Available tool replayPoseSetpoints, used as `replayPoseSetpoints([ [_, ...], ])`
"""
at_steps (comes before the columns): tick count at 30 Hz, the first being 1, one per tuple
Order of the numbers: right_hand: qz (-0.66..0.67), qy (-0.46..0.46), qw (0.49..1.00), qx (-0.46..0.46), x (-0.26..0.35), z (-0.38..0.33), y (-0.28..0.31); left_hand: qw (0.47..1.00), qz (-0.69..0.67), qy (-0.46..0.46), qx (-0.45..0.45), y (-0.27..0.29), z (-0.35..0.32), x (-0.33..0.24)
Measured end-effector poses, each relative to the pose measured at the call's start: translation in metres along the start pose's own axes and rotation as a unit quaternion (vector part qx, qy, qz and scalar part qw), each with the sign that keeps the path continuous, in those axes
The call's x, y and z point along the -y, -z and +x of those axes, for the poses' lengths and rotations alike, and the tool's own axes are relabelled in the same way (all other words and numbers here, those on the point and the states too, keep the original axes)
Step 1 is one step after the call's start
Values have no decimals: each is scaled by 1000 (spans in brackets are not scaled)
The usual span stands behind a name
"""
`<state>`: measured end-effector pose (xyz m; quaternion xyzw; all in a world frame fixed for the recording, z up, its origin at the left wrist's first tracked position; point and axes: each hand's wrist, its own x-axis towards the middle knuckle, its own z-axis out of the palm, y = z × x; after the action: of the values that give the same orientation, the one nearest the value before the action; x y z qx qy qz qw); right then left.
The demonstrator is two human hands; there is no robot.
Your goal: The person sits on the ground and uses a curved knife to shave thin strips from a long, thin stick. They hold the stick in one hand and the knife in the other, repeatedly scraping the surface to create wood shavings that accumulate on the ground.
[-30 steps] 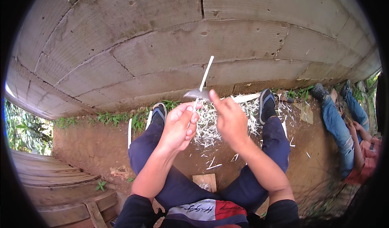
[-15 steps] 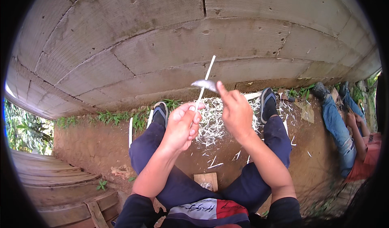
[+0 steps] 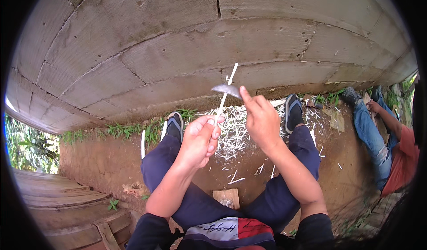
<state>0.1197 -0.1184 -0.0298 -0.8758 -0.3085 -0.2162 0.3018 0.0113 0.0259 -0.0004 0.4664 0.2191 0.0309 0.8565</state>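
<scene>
My left hand (image 3: 201, 136) is closed round the lower end of a thin pale stick (image 3: 233, 73), which slants up and away toward the wall. In my right hand (image 3: 261, 123) is a knife with a short curved blade (image 3: 227, 90); its handle is hidden in the fist, and the index finger stretches along toward the blade. The blade lies across the stick above my left hand. A small curl of shaving stands out from the stick just beyond the blade.
A heap of white shavings (image 3: 231, 136) covers the ground between my sandalled feet. A small wooden block (image 3: 226, 198) lies nearer me. A grey block wall (image 3: 187, 50) rises ahead. Another person in jeans (image 3: 371, 143) sits at the right; wooden boards (image 3: 53, 192) are at the left.
A curl of shaving now sticks out from the stick beyond the blade. My hands have barely shifted. The other person's arm at the right has moved toward their feet.
</scene>
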Motion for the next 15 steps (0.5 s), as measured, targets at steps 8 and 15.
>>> replayPoseSetpoints([
  [8,19,67,997,30,-8,-8,-1,1000,4,-8,-8,-3,1,2],
  [15,4,72,996,52,-14,-25,-1,975,185,-105,-64,-2,2,15],
])
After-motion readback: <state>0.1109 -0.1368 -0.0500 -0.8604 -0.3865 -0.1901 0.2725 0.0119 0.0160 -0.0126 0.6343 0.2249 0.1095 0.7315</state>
